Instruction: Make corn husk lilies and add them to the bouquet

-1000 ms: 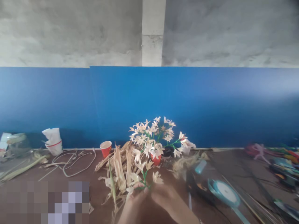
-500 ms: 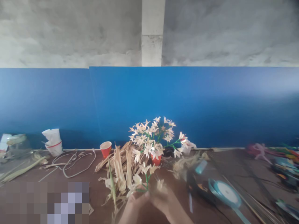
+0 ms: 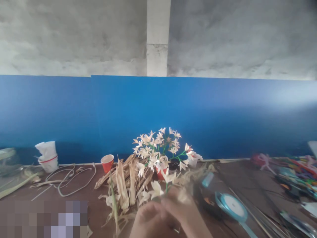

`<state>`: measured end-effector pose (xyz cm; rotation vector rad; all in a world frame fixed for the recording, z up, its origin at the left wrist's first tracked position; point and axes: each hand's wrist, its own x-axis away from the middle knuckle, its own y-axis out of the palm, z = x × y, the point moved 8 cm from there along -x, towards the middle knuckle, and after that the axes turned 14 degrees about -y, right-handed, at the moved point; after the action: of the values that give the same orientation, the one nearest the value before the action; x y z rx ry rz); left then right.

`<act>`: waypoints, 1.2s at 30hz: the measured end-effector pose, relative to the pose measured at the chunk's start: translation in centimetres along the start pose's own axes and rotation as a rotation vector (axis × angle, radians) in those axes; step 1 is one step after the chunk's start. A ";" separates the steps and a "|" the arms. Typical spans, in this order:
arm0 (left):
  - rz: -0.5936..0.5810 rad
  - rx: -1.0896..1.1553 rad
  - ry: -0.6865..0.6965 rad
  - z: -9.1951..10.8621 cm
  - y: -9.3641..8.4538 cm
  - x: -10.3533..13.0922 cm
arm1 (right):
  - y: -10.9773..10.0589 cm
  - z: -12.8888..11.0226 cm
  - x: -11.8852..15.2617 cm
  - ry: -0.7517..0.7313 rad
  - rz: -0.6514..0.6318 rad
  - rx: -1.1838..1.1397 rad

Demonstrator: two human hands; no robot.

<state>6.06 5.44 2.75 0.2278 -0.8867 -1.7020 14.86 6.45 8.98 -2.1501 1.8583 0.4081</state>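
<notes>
A small sprig of cream flowers (image 3: 157, 189) on a green stem is held close to the camera. My left hand (image 3: 148, 216) is closed around its lower stem. Pressed against it, my right hand (image 3: 178, 204) has its fingers closed at the stem, with a pale blossom by its knuckles; motion blurs the fingertips. Behind my hands, a large bunch of cream flowers (image 3: 153, 145) with green stems stands in a red cup (image 3: 160, 172).
Dried husks (image 3: 123, 181) lie left of the bunch, near another red cup (image 3: 107, 163), a white cable (image 3: 74, 191) and a tissue-filled cup (image 3: 49, 163). On the right are a blue ribbon roll (image 3: 232, 206), thin sticks and colourful craft items (image 3: 297, 178).
Both hands have come together and my right hand has risen over the stem, covering more of the sprig. The view has shifted slightly to the right and up.
</notes>
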 end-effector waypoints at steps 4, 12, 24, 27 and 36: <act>-0.070 0.018 0.038 1.5 2.6 -0.1 | -0.9 -1.4 -1.2 0.064 0.131 -0.063; -0.061 0.015 0.077 2.8 4.3 -0.8 | -2.8 -2.4 -2.5 -0.015 0.350 0.057; 0.177 0.231 0.302 5.8 2.2 -0.4 | -0.9 0.4 -3.5 0.007 0.202 -0.093; 0.129 0.147 0.271 6.0 3.0 -0.2 | -1.5 -1.6 -3.8 0.038 0.204 -0.024; 0.325 0.112 0.416 9.3 -0.4 0.3 | -10.6 -15.0 -12.2 -0.505 0.627 0.057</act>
<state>0.41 9.29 9.04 0.4686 -0.6649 -1.2435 24.21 13.39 27.70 -1.2149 2.1328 0.9085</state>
